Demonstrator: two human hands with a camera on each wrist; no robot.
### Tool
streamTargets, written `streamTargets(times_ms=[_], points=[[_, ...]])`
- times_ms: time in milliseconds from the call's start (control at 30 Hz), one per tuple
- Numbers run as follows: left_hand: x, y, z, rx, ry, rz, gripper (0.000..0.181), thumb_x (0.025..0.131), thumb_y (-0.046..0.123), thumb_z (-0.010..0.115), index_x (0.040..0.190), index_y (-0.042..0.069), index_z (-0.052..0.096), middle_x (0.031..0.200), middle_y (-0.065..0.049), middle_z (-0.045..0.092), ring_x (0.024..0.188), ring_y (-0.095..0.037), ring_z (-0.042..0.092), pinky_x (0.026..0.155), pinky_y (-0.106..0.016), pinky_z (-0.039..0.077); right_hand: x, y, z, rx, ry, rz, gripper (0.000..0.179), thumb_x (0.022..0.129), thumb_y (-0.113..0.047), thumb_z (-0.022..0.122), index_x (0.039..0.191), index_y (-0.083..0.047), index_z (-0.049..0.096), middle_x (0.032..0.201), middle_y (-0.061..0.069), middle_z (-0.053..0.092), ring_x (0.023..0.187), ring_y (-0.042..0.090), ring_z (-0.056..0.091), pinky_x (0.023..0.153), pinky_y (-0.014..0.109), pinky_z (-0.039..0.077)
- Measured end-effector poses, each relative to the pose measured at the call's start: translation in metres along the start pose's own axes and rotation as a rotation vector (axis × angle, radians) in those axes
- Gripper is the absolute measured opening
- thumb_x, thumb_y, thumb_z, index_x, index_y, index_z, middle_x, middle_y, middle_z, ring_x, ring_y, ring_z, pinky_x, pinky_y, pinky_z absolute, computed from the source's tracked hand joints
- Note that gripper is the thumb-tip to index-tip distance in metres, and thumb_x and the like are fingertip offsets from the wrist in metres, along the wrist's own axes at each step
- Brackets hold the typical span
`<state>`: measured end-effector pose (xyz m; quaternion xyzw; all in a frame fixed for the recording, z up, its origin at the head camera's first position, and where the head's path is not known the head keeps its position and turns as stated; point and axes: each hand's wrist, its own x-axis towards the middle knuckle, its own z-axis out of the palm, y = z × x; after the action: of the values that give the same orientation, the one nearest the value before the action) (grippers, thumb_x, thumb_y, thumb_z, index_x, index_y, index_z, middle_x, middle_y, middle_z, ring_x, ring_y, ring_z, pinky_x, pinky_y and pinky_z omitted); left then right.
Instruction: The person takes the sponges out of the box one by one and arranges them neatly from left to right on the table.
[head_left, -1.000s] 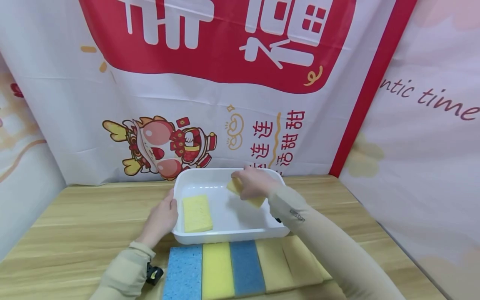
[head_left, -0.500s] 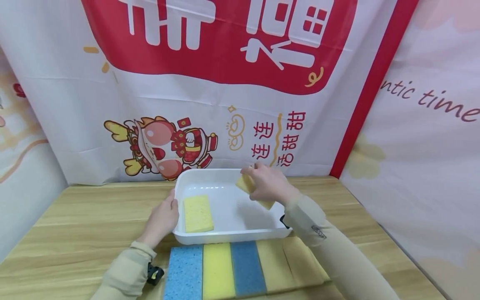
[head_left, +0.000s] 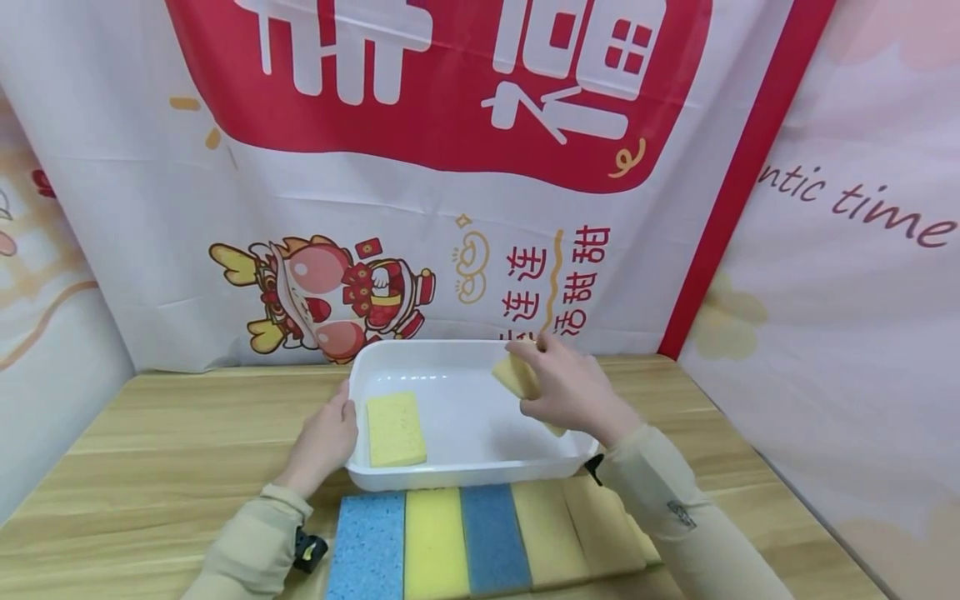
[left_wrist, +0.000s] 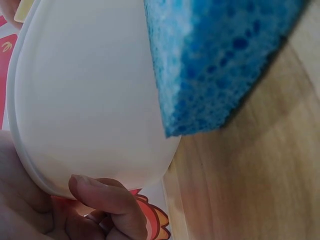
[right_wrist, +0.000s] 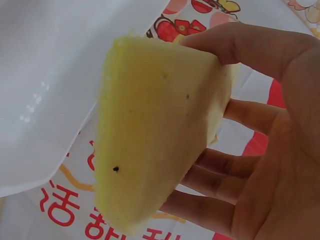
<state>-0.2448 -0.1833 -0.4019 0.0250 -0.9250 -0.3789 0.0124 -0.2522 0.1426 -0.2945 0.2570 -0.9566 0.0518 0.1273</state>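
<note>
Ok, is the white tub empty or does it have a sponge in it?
Not empty: one yellow sponge lies flat inside the white tub, near its left wall.

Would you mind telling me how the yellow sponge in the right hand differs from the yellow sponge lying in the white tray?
The held sponge is gripped by the right hand above the tray's right side, tilted; the lying sponge rests flat on the floor of the white tray, near its left wall. No hand touches the lying sponge; the left hand holds the tray's left rim beside it. The held one is largely hidden by fingers; the lying one shows fully. Both are yellow and rectangular.
</note>
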Motion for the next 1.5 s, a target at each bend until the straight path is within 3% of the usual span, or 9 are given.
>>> streamTargets(times_ms=[100, 167, 467, 633, 800, 1033, 1233, 1300, 1500], points=[[0.000, 0.000, 0.000, -0.001, 0.003, -0.001, 0.055, 0.109, 0.028, 0.022, 0.157, 0.002, 0.012, 0.153, -0.026, 0.028, 0.123, -0.040, 0.047, 0.096, -0.061, 0.044, -0.011, 0.001, -0.001, 0.001, 0.011, 0.013, 0.072, 0.074, -0.029, 0.080, 0.140, -0.022, 0.055, 0.107, 0.009, 0.053, 0.078, 0.019, 0.050, 0.052, 0.032, 0.046], [0.000, 0.000, 0.001, -0.013, 0.000, -0.001, 0.055, 0.109, 0.028, 0.023, 0.157, 0.004, 0.011, 0.154, -0.025, 0.027, 0.124, -0.041, 0.047, 0.098, -0.062, 0.042, -0.018, 0.003, -0.001, 0.001, 0.029, 0.015, 0.071, 0.074, -0.031, 0.080, 0.140, -0.021, 0.054, 0.108, 0.009, 0.053, 0.079, 0.020, 0.050, 0.052, 0.032, 0.046], [0.002, 0.000, 0.001, -0.018, 0.008, -0.007, 0.055, 0.108, 0.026, 0.023, 0.156, 0.002, 0.012, 0.154, -0.025, 0.026, 0.126, -0.041, 0.045, 0.102, -0.062, 0.038, -0.039, 0.015, 0.001, -0.002, 0.126, 0.037, 0.073, 0.076, -0.032, 0.076, 0.143, -0.022, 0.049, 0.109, 0.012, 0.054, 0.076, 0.022, 0.053, 0.050, 0.035, 0.048], [0.002, -0.001, 0.002, -0.037, 0.001, -0.012, 0.055, 0.109, 0.027, 0.024, 0.157, 0.004, 0.011, 0.155, -0.024, 0.027, 0.118, -0.038, 0.050, 0.094, -0.058, 0.047, -0.053, 0.026, 0.001, -0.008, 0.130, 0.058, 0.074, 0.076, -0.034, 0.076, 0.143, -0.019, 0.050, 0.110, 0.013, 0.054, 0.073, 0.021, 0.053, 0.050, 0.035, 0.048], [0.001, -0.001, 0.003, -0.032, 0.005, -0.003, 0.055, 0.109, 0.026, 0.024, 0.157, 0.003, 0.012, 0.154, -0.025, 0.027, 0.124, -0.039, 0.047, 0.101, -0.061, 0.040, -0.067, 0.036, 0.004, -0.005, 0.121, 0.096, 0.073, 0.077, -0.034, 0.077, 0.143, -0.021, 0.049, 0.110, 0.014, 0.054, 0.072, 0.022, 0.054, 0.050, 0.037, 0.048], [0.002, -0.003, 0.001, -0.024, 0.009, -0.001, 0.055, 0.109, 0.028, 0.024, 0.157, 0.003, 0.012, 0.154, -0.024, 0.027, 0.112, -0.037, 0.052, 0.077, -0.045, 0.053, -0.081, 0.046, 0.006, 0.007, 0.128, 0.127, 0.069, 0.076, -0.031, 0.078, 0.139, -0.022, 0.051, 0.110, 0.014, 0.055, 0.071, 0.022, 0.054, 0.047, 0.037, 0.047], [0.001, -0.002, 0.001, -0.020, 0.013, -0.004, 0.056, 0.109, 0.030, 0.022, 0.157, 0.003, 0.012, 0.154, -0.025, 0.028, 0.108, -0.036, 0.054, 0.068, -0.040, 0.053, -0.093, 0.056, 0.008, -0.020, 0.140, 0.149, 0.072, 0.075, -0.033, 0.078, 0.141, -0.021, 0.050, 0.106, 0.014, 0.054, 0.067, 0.019, 0.051, 0.044, 0.033, 0.043], [0.001, -0.002, 0.002, -0.021, 0.011, -0.009, 0.056, 0.109, 0.031, 0.022, 0.157, 0.004, 0.012, 0.153, -0.025, 0.029, 0.101, -0.034, 0.057, 0.062, -0.037, 0.052, -0.098, 0.060, 0.009, -0.025, 0.134, 0.161, 0.072, 0.075, -0.033, 0.078, 0.140, -0.020, 0.051, 0.105, 0.015, 0.054, 0.067, 0.020, 0.052, 0.044, 0.035, 0.045], [0.000, -0.001, 0.001, -0.025, 0.013, -0.014, 0.056, 0.109, 0.029, 0.023, 0.157, 0.004, 0.011, 0.154, -0.025, 0.028, 0.093, -0.032, 0.059, 0.059, -0.035, 0.051, -0.111, 0.066, 0.010, -0.015, 0.089, 0.200, 0.072, 0.076, -0.037, 0.079, 0.139, -0.018, 0.053, 0.109, 0.018, 0.057, 0.073, 0.023, 0.056, 0.048, 0.044, 0.050]])
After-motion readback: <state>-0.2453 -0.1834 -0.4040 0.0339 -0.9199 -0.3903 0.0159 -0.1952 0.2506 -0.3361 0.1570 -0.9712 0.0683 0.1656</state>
